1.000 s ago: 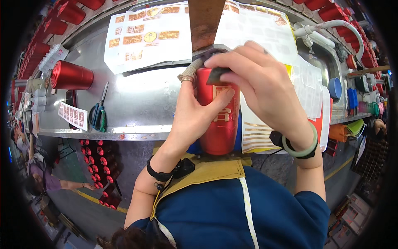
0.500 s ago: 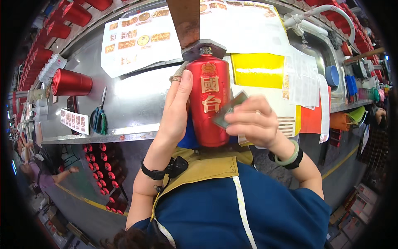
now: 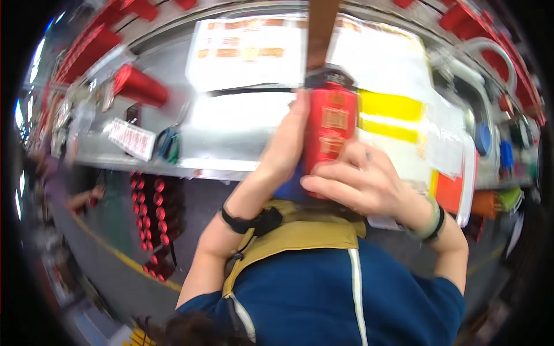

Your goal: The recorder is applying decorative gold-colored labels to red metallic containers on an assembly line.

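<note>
A shiny red bottle (image 3: 333, 118) with gold characters lies before me, its neck end against a dark angular plate (image 3: 332, 76). A brown bar (image 3: 322, 32) runs away from that plate. My left hand (image 3: 288, 135) is closed along the bottle's left side near its shoulder, the fingertips partly hidden behind it. My right hand (image 3: 365, 181) is curled over the bottle's lower right part, fingers bent across its front. No card shows at its fingers; whether one is hidden under the palm I cannot tell. The picture is smeared by motion.
White label sheets (image 3: 248, 55) cover the metal bench (image 3: 225, 161). Yellow sheets (image 3: 389, 109) lie right of the bottle. To the left are a red cup-shaped piece (image 3: 139, 85), a small label strip (image 3: 131, 139) and teal-handled scissors (image 3: 167, 144). A sink (image 3: 461, 86) is at right.
The view has shifted, so the bench sits further right and tilts. My right hand has moved from beside the bottle onto its lower part; the green card it held no longer shows.
</note>
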Motion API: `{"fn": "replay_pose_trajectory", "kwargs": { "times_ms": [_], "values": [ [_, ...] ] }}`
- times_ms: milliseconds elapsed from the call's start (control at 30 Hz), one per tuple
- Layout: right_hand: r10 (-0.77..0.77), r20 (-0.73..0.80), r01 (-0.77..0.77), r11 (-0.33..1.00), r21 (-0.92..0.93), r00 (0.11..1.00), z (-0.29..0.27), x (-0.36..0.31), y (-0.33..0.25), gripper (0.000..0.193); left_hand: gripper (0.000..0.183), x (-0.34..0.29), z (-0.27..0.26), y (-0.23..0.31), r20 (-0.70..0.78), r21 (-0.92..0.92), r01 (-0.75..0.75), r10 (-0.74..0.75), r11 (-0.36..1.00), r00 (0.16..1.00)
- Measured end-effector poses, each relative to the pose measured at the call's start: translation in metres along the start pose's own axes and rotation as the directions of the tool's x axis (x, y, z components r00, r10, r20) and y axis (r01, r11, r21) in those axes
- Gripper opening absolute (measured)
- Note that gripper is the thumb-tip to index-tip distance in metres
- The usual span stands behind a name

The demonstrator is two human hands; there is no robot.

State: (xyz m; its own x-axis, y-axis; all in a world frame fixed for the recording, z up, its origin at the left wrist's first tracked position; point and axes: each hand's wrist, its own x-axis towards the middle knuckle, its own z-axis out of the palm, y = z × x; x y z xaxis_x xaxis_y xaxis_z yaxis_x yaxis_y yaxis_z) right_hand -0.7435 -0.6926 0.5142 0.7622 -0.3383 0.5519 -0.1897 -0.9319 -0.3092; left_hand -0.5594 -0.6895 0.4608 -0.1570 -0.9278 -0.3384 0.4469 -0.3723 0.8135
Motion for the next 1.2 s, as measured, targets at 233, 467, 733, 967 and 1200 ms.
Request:
{"fn": "replay_pose_trajectory", "kwargs": {
  "times_ms": [233,467,733,967,1200],
  "values": [
    [0.091,-0.155,-0.165,0.799,-0.578,0.984,-0.018,0.058,0.048,0.024,0.064,-0.011,-0.028,-0.012,-0.015,0.252,-0.243,0.255,0.937,0.967],
    [0.026,0.163,-0.029,1.0,0.013,0.986,-0.011,0.024,-0.011,0.027,0.036,-0.062,-0.192,0.063,-0.446,0.819,-0.254,0.849,0.515,0.283],
    [0.502,-0.156,-0.491,0.865,0.106,0.851,-0.015,-0.007,-0.015,0.025,0.099,-0.089,-0.341,0.095,-0.639,0.519,0.795,0.76,0.313,0.118],
    [0.542,-0.137,-0.53,0.84,0.111,0.829,-0.007,-0.007,-0.025,0.024,0.08,-0.112,-0.38,0.089,-0.568,0.559,0.802,0.802,0.208,0.187],
    [0.594,-0.151,-0.582,0.804,0.121,0.79,-0.002,-0.015,-0.027,0.024,0.092,-0.16,-0.416,0.126,-0.704,0.544,0.821,0.626,0.173,0.335]
  ]
}}
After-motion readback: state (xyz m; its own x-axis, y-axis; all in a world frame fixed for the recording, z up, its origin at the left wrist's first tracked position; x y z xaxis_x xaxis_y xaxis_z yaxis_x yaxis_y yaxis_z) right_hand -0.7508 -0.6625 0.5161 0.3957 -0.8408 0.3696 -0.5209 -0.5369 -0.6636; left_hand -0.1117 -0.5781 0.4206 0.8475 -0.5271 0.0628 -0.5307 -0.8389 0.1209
